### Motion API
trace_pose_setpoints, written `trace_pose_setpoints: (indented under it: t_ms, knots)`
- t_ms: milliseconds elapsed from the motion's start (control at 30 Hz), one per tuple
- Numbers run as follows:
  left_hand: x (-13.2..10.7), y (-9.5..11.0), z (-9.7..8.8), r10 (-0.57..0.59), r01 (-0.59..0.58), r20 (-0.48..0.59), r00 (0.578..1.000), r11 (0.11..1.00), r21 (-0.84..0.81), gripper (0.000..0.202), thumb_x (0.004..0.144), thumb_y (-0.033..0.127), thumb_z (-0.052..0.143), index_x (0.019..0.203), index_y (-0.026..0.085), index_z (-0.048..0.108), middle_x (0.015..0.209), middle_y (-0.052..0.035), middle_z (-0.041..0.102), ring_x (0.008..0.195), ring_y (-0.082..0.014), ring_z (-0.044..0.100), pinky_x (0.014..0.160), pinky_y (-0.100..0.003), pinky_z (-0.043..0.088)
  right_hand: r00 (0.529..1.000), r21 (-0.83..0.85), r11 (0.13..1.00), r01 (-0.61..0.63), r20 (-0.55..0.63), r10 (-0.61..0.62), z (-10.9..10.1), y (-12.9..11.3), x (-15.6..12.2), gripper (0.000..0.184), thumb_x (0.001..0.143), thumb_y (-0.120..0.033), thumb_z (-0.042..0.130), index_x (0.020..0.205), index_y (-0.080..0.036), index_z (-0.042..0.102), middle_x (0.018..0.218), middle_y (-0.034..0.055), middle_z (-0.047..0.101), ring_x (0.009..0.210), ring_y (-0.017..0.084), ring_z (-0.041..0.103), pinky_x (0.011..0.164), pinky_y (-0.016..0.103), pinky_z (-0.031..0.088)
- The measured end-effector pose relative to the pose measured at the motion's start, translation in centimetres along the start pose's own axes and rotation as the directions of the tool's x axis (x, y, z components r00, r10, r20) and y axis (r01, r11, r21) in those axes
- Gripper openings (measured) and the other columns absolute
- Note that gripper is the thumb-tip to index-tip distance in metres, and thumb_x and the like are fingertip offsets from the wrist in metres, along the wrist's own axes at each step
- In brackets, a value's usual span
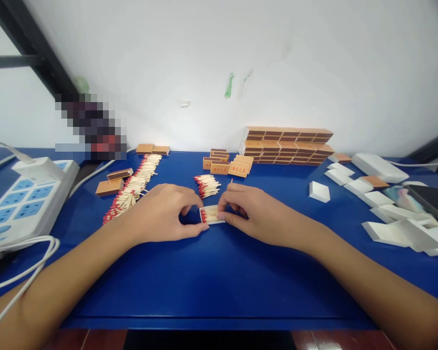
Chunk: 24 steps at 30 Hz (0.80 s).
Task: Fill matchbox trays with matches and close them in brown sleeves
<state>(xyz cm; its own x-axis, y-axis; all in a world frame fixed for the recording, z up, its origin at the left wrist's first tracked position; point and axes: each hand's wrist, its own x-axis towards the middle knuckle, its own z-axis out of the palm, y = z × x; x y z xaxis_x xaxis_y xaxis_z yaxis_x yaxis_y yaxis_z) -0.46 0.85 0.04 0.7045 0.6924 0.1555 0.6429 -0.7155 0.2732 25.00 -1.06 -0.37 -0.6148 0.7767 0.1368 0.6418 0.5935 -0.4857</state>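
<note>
A white matchbox tray point(212, 221) filled with red-tipped matches point(209, 214) lies on the blue table between my hands. My left hand point(171, 211) grips its left end, with the thumb at the near corner and the fingers bent behind. At the right end, my right hand point(248, 209) has thumb and fingers closed on the tray, covering part of the matches. A thin stick tip shows above the right index finger; its lower part is hidden. Just behind the tray sits a small pile of matches point(208, 185). A long heap of matches point(140, 180) runs back beyond my left hand.
Stacked matchboxes point(288, 146) stand against the wall. Several orange sleeves point(220, 167) lie behind the small pile. White empty trays point(377, 199) and a phone point(432, 199) are at the right. A power strip point(31, 199) and white cables point(40, 243) occupy the left.
</note>
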Motion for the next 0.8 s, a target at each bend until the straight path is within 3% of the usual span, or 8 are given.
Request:
trace_pose_setpoints:
  t_ms: [167, 300, 400, 633, 800]
  knots:
    - [0.0, 0.1, -0.1, 0.005, -0.005, 0.006, 1.000, 1.000, -0.002, 0.026, 0.086, 0.046, 0.074, 0.096, 0.022, 0.079, 0.074, 0.0027, 0.066, 0.065, -0.0134, 0.057, 0.060, -0.029, 0.035, 0.997, 0.036, 0.999, 0.032, -0.078, -0.029, 0.3, 0.4, 0.3, 0.011, 0.101, -0.024, 0.063, 0.092, -0.020, 0.068, 0.081, -0.0003, 0.057, 0.072, 0.014, 0.051, 0.066, 0.028, 0.038]
    - [-0.1, 0.2, -0.1, 0.025, -0.025, 0.020, 0.999, 1.000, -0.007, 0.027, 0.087, 0.047, 0.073, 0.094, 0.021, 0.079, 0.075, 0.0019, 0.066, 0.064, -0.0131, 0.057, 0.059, -0.029, 0.035, 0.978, -0.019, 1.000, 0.013, -0.209, -0.017, 1.1, 1.8, 1.0, 0.009, 0.102, -0.023, 0.061, 0.107, -0.021, 0.069, 0.087, 0.0007, 0.059, 0.074, 0.014, 0.052, 0.069, 0.028, 0.039]
    - [-0.1, 0.3, -0.1, 0.038, -0.038, 0.014, 0.999, 0.999, 0.002, 0.027, 0.087, 0.047, 0.073, 0.093, 0.021, 0.079, 0.075, 0.0018, 0.066, 0.064, -0.0134, 0.057, 0.060, -0.029, 0.035, 0.980, -0.093, 0.996, 0.008, -0.199, -0.026, 1.7, 2.7, 1.4, 0.013, 0.102, -0.020, 0.062, 0.113, -0.021, 0.070, 0.094, 0.0026, 0.059, 0.078, 0.016, 0.054, 0.071, 0.029, 0.040]
    - [0.0, 0.4, -0.2, 0.025, -0.025, 0.027, 0.999, 1.000, -0.011, 0.027, 0.086, 0.047, 0.073, 0.095, 0.021, 0.078, 0.076, 0.0024, 0.066, 0.065, -0.0131, 0.058, 0.061, -0.029, 0.037, 0.982, -0.075, 0.997, -0.013, -0.190, -0.002, 2.0, 3.1, 1.9, 0.005, 0.101, -0.018, 0.065, 0.098, -0.020, 0.068, 0.089, 0.0006, 0.056, 0.076, 0.015, 0.053, 0.068, 0.029, 0.038]
    - [-0.1, 0.5, -0.3, 0.026, -0.026, 0.025, 0.999, 1.000, -0.016, 0.028, 0.087, 0.048, 0.073, 0.094, 0.021, 0.078, 0.076, 0.0021, 0.066, 0.065, -0.0132, 0.058, 0.060, -0.029, 0.037, 0.987, -0.095, 0.995, -0.005, -0.162, -0.011, 1.9, 3.4, 1.7, 0.007, 0.103, -0.021, 0.061, 0.097, -0.019, 0.063, 0.093, 0.0025, 0.060, 0.080, 0.017, 0.055, 0.070, 0.030, 0.040]
